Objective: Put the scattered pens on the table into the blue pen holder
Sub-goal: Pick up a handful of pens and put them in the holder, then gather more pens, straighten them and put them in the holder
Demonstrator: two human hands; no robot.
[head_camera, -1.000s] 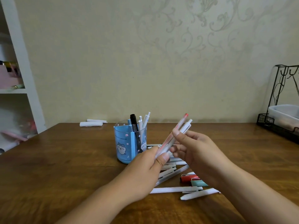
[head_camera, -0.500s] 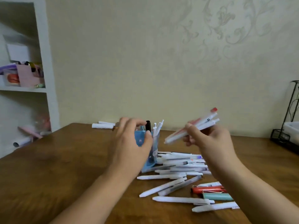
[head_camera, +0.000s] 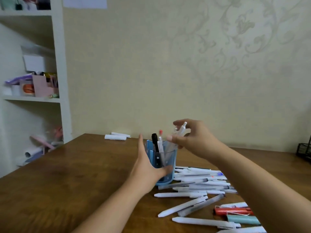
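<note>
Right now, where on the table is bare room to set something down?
Free: the wood left of the blue pen holder and left hand, up to the white rolls. Crowded: right of the holder, where scattered pens lie piled under the right hand.

Right hand (head_camera: 188,138) blurred; wire rack (head_camera: 305,151) cut off (right edge).
</note>
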